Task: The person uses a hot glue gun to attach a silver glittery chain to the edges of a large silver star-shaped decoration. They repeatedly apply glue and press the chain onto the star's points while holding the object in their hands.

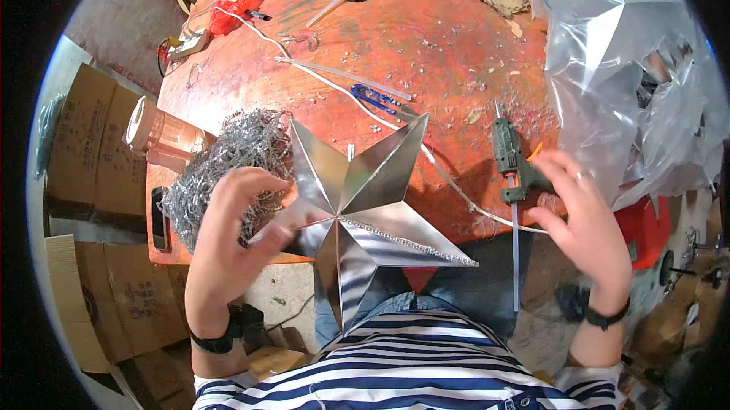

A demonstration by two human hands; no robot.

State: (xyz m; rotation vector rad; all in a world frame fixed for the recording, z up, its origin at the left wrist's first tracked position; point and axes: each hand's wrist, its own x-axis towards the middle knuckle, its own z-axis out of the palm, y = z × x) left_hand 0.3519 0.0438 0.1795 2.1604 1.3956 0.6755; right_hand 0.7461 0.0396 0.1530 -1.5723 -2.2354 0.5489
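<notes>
Silver metallic 5-pt star (356, 221) | L hand (228, 236): at its L pt, grip unclear | R hand (584, 220): spread, R of star, nr dk-green glue gun (506, 150)

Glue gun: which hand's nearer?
Right. The right hand is just right of the green glue gun; the left hand is well left of it, by the silver star.

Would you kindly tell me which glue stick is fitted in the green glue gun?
The translucent glue stick extending from the green glue gun beyond the red table; other sticks lie farther back.
</notes>
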